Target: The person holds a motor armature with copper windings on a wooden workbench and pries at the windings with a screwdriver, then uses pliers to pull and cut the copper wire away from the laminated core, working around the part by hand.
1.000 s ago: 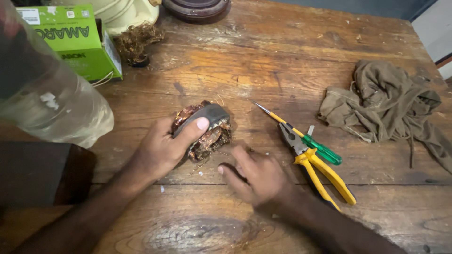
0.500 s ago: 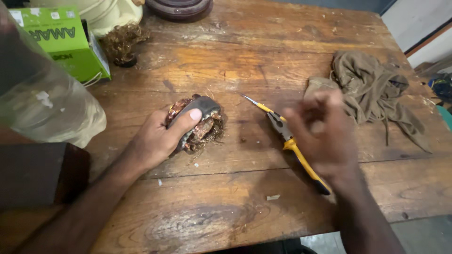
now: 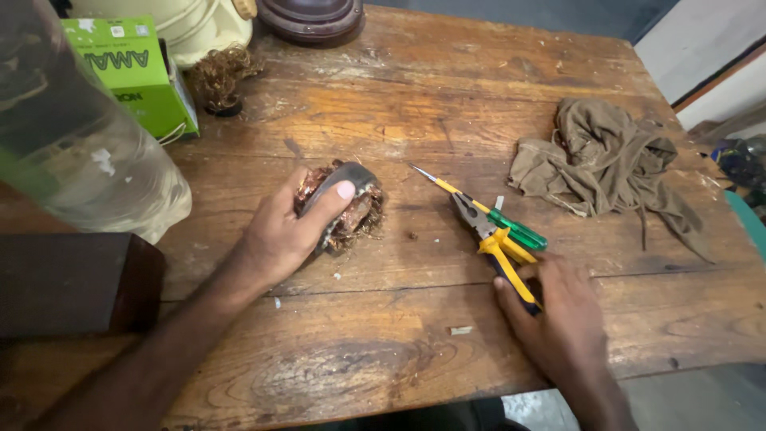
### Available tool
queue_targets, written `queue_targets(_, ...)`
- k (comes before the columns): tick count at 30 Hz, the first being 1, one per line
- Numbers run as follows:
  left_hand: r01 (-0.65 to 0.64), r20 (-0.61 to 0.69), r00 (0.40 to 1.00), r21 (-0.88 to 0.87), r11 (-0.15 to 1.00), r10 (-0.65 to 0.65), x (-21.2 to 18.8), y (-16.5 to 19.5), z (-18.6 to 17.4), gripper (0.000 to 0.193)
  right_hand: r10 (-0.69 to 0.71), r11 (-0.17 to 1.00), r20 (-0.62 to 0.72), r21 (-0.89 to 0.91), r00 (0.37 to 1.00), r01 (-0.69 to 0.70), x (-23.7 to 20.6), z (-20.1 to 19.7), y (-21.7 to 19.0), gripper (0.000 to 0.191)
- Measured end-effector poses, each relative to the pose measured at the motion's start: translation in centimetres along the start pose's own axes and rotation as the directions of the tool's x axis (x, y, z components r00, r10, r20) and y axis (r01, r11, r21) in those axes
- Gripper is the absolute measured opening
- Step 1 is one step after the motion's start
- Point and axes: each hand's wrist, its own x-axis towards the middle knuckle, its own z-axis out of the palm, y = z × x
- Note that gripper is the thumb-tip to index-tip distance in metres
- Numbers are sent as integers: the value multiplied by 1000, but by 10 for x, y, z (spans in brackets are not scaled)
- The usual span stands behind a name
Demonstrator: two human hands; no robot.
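A rusty metal part wrapped in copper wire [image 3: 343, 206] is gripped by the left hand [image 3: 287, 231] near the middle of the wooden table [image 3: 375, 104], the thumb pressed over its grey curved band and the fingers curled round the side. It rests on the tabletop under the hand. The right hand [image 3: 554, 319] is laid on the lower ends of the yellow-handled pliers [image 3: 499, 243] — whether the fingers are closed round the handles cannot be told. A screwdriver with a green handle [image 3: 487, 209] lies across the pliers, touching them. A crumpled brown cloth [image 3: 598, 160] lies well apart to the right. At the far left a green box [image 3: 128, 76] stands behind a clear plastic bottle [image 3: 88, 160] — a tuft of tangled wire [image 3: 219, 76] just beside the box.
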Motion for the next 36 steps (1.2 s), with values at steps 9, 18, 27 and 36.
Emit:
queue_targets(9, -40, 46, 998, 137, 990, 34, -3, 8, -4, 37, 92, 978, -74, 195, 993, -76, -24, 9, 25, 29)
queue_targets(18, -14, -32, 999, 178, 984, 20, -4, 5, -2, 35, 124, 853, 448, 408, 885, -326, -15, -31, -20, 25)
queue_targets(27, -64, -126, 986, 298, 952, 106, -9, 8, 3, 36, -234, 971, 217, 14, 948, 237, 16, -24, -87, 54)
queue_targets(36, -141, -112, 969, 476, 868, 219, -15, 13, 6, 35, -398, 862, 141, -281, 907, 422, 21, -19, -99, 42)
